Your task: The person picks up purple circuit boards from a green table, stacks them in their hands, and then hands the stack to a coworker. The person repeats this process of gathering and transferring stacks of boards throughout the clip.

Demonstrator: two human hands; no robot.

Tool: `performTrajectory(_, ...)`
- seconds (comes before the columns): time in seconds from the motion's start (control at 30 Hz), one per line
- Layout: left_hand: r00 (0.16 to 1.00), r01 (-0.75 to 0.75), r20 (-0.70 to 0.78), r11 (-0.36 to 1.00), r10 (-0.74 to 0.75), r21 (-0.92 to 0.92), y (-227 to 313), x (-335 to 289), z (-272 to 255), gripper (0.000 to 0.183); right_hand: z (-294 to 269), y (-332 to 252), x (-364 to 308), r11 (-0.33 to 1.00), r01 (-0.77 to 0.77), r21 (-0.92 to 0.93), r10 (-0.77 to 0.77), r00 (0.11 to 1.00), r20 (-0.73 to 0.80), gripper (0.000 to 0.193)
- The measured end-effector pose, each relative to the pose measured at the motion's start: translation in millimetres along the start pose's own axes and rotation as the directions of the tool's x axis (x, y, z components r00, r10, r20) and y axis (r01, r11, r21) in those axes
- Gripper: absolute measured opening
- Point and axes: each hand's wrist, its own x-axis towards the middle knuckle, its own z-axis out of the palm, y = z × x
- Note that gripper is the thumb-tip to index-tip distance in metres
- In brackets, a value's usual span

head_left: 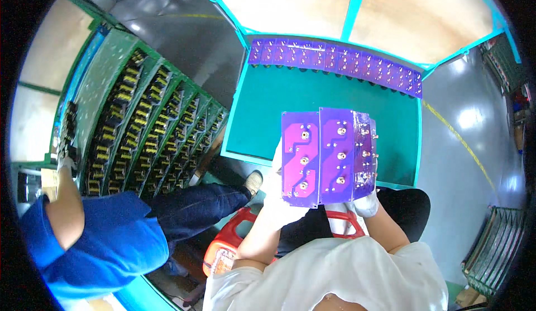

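Both my hands wear white gloves and hold a group of purple circuit boards up in front of me. The boards stand side by side, with brass-coloured round terminals and small solder pins on their faces. My left hand is closed on the lower left edge of the group, its fingers partly behind the boards. My right hand grips the lower right end, where the boards turn away at an angle; most of its fingers are hidden. Beyond the boards lies a teal-lined cart bed, and a row of similar purple circuit boards runs along its far edge.
Wooden panels in a turquoise frame rise behind the bed. At left, a co-worker in blue reaches toward a green rack filled with black-and-yellow parts. A red stool is beneath me. A metal rack stands at right.
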Motion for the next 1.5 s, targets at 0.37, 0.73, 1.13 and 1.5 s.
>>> performTrajectory(0.37,0.994,-0.027,0.067,0.798,0.084,-0.602,53.5,-80.9,74.0,0.074,39.5,-55.7,-70.1,0.721,0.379,-0.580,-0.325,0.924,0.200,0.058)
performTrajectory(0.73,0.821,-0.566,0.178,0.733,0.543,0.378,50.7,-122.5,99.6,0.067,11.4,-58.9,-109.6,0.812,0.537,-0.229,-0.447,0.824,0.349,0.049)
performTrajectory(1.13,0.900,-0.431,0.051,0.863,0.434,0.264,53.4,-147.0,106.8,0.075,17.6,-60.1,-131.4,0.855,0.470,-0.219,-0.409,0.871,0.271,0.050)
performTrajectory(1.5,0.943,-0.077,0.205,0.769,0.263,-0.634,54.4,-147.4,96.7,0.054,12.3,-59.1,-116.2,0.379,-0.607,0.699,-0.139,0.709,0.691,0.049)
